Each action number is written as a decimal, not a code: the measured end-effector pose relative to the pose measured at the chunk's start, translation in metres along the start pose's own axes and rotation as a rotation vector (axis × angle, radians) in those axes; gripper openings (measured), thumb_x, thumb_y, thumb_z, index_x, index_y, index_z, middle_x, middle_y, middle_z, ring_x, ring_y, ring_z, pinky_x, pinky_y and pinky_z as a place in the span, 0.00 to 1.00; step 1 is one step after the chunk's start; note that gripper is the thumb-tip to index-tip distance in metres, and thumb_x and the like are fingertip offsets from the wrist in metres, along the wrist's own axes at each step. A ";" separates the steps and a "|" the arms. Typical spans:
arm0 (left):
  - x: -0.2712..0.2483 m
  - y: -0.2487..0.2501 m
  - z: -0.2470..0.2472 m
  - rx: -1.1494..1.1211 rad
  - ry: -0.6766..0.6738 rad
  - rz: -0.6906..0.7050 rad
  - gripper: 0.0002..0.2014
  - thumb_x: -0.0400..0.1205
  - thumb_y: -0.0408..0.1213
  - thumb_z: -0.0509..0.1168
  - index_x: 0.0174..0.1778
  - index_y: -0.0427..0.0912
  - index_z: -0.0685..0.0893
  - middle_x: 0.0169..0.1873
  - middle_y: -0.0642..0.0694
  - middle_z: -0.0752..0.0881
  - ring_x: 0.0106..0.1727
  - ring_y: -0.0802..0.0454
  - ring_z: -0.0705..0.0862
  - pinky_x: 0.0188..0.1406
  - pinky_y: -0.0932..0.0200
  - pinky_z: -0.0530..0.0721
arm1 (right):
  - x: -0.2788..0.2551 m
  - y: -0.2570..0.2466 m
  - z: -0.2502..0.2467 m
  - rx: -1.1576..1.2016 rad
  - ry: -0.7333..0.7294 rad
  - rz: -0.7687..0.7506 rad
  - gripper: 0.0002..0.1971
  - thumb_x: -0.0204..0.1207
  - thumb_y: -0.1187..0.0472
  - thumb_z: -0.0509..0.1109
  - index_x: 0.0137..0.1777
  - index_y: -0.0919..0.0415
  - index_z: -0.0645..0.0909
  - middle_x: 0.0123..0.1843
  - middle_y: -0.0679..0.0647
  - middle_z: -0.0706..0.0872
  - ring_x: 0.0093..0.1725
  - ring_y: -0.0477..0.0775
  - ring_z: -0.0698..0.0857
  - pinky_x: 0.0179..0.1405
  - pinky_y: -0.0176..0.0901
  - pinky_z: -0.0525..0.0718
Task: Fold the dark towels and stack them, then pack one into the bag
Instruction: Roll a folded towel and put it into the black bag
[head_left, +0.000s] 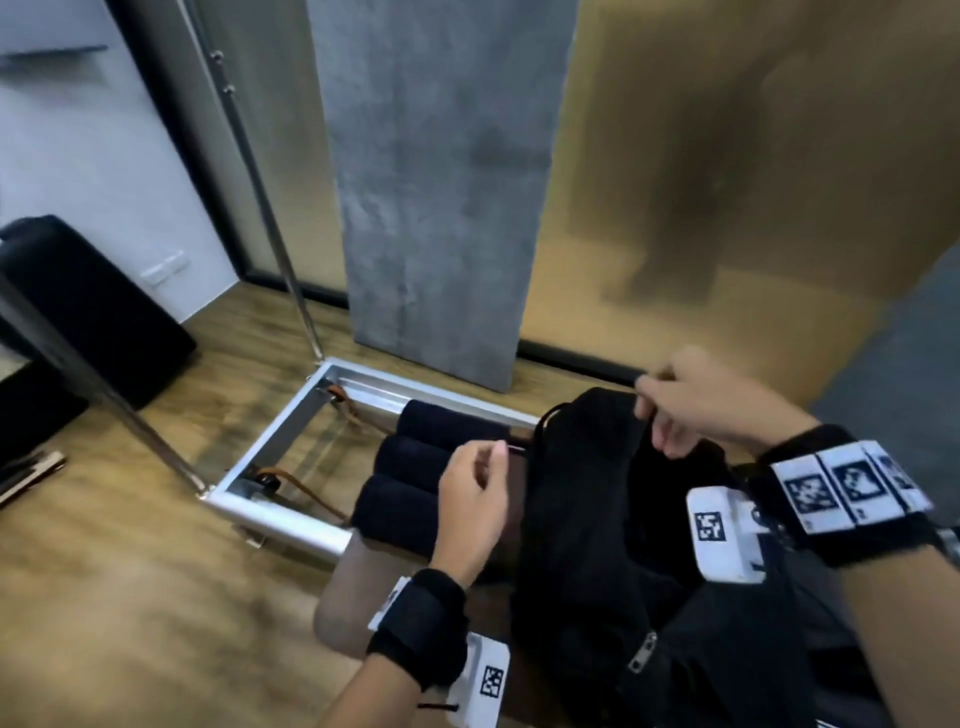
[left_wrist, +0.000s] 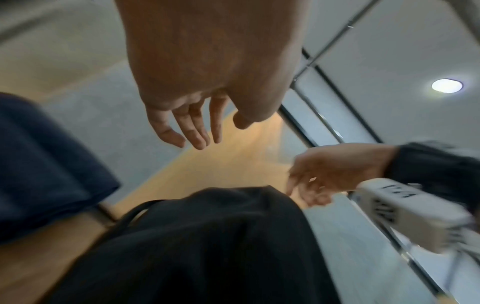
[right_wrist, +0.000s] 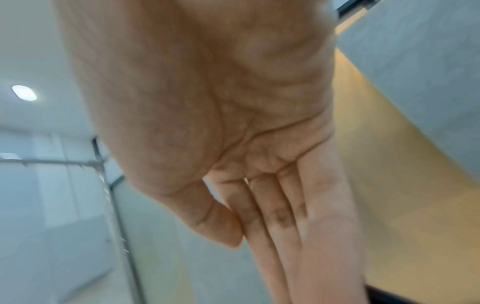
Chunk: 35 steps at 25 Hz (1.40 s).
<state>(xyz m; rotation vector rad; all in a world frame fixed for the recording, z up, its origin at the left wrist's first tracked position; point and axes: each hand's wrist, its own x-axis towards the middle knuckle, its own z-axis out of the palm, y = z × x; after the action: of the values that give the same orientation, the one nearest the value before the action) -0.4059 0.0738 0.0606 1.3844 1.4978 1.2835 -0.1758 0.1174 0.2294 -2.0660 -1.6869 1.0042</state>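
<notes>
Three rolled dark navy towels (head_left: 415, 467) lie side by side on a rack, also showing at the left of the left wrist view as a navy towel (left_wrist: 46, 164). A black bag (head_left: 597, 509) stands just right of them, its top bulging up (left_wrist: 207, 236). My left hand (head_left: 493, 460) hovers over the nearest towels beside the bag, fingers loosely curled and empty (left_wrist: 197, 131). My right hand (head_left: 660, 410) is at the bag's top far edge; its fingers (right_wrist: 272, 216) lie straight and together with no fabric visible in them. Whether it touches the bag is unclear.
The towels rest on a metal-framed rack (head_left: 291, 415) with brown leather straps (head_left: 311, 493) and a brown padded surface (head_left: 343, 597). A grey panel (head_left: 441, 208) stands behind. A black case (head_left: 88, 312) sits at the left on the wooden floor (head_left: 130, 571).
</notes>
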 end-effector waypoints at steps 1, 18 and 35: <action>0.000 -0.019 -0.014 0.012 0.088 -0.097 0.11 0.91 0.45 0.65 0.46 0.49 0.88 0.42 0.50 0.89 0.47 0.56 0.88 0.48 0.62 0.81 | 0.000 -0.012 0.015 0.067 0.024 -0.091 0.16 0.86 0.65 0.61 0.42 0.72 0.85 0.27 0.65 0.90 0.22 0.60 0.89 0.22 0.44 0.88; -0.034 -0.130 -0.063 -0.299 0.131 -0.771 0.27 0.89 0.55 0.67 0.77 0.39 0.77 0.63 0.39 0.90 0.63 0.41 0.90 0.69 0.36 0.87 | 0.030 -0.021 0.296 -0.480 -0.243 -0.264 0.23 0.69 0.43 0.80 0.55 0.58 0.82 0.54 0.54 0.87 0.55 0.58 0.87 0.56 0.55 0.85; 0.021 0.101 0.020 -0.784 -0.227 -0.454 0.34 0.78 0.67 0.73 0.74 0.48 0.85 0.64 0.37 0.92 0.63 0.41 0.93 0.52 0.49 0.93 | -0.036 -0.032 0.070 0.645 -0.124 -0.232 0.22 0.83 0.40 0.71 0.69 0.52 0.86 0.61 0.51 0.94 0.61 0.51 0.92 0.69 0.58 0.88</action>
<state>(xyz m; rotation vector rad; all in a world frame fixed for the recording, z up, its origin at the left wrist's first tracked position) -0.3637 0.0916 0.1548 0.6055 0.9115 1.1751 -0.2486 0.0787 0.2110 -1.3886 -1.3629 1.3869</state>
